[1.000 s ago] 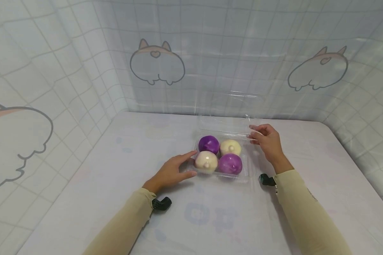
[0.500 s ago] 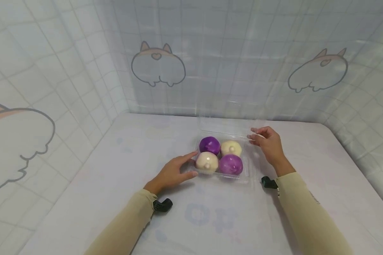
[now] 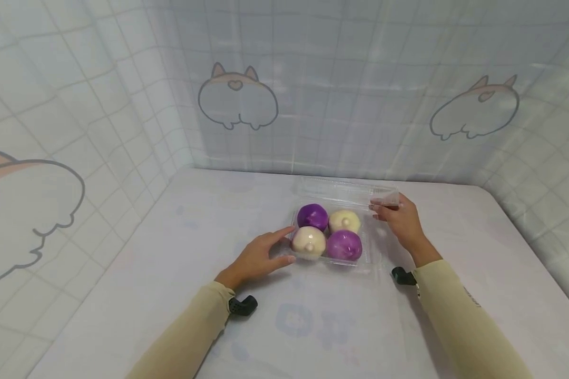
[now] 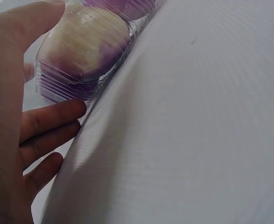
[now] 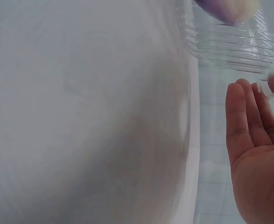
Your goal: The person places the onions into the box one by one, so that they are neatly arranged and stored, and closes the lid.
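Observation:
A clear plastic clamshell box (image 3: 340,261) holds two purple and two cream round vegetables that look like turnips. One cream turnip (image 4: 87,39) shows purple underneath in the left wrist view. At the back the box's clear lid (image 3: 343,190) is raised and leans forward over the hinge. My left hand (image 3: 255,258) rests along the box's left end, fingers fairly straight, thumb at the front corner. My right hand (image 3: 402,218) is at the lid's right end, partly behind the clear plastic. In the right wrist view its fingers (image 5: 237,112) are straight, close to the box corner.
The box stands on a pale patterned table cover (image 3: 289,326). Behind it hangs a tile-patterned curtain (image 3: 351,105) with cartoon drawings, and similar curtains flank both sides. A dark device sits at each wrist.
The lid has tipped forward from standing up against the back curtain. My right hand has shifted slightly with it, now partly behind the lid. My left hand stays at the box's left end.

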The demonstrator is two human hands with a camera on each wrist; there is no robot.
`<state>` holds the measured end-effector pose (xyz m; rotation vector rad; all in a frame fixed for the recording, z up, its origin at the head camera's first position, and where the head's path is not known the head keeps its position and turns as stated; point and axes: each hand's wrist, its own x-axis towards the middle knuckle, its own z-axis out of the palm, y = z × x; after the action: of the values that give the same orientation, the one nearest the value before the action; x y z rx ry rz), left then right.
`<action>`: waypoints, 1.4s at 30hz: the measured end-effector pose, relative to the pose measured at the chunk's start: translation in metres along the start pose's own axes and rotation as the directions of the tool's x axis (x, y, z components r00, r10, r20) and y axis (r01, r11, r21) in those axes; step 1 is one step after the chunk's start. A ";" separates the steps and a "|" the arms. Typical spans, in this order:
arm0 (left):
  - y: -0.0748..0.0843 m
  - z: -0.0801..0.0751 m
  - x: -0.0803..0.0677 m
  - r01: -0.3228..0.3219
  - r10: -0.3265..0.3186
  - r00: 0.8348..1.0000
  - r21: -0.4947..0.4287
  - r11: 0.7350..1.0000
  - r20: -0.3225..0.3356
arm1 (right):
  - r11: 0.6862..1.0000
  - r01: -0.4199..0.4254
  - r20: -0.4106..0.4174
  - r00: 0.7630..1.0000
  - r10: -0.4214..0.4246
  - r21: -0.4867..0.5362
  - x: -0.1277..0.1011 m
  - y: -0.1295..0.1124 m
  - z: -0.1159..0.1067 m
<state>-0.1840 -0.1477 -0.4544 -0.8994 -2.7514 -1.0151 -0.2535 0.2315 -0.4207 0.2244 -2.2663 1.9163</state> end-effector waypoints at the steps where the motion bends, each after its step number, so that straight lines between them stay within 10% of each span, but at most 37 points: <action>1: 0.000 0.000 0.000 0.005 -0.005 1.000 0.002 1.000 0.003 | 1.000 -0.005 -0.002 1.000 0.005 -0.027 -0.001 0.000 0.000; 18: 0.002 0.002 0.000 0.004 -0.004 1.000 0.009 1.000 0.001 | 0.999 -0.027 0.118 0.993 0.031 -0.036 -0.011 -0.001 -0.012; 42: 0.006 0.006 0.002 0.064 -0.083 0.991 -0.175 0.982 -0.103 | 0.983 -0.182 0.009 0.983 0.182 0.000 -0.016 -0.004 -0.009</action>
<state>-0.1818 -0.1389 -0.4547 -0.7407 -2.6557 -1.2907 -0.2365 0.2400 -0.4194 0.0264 -2.3657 2.0046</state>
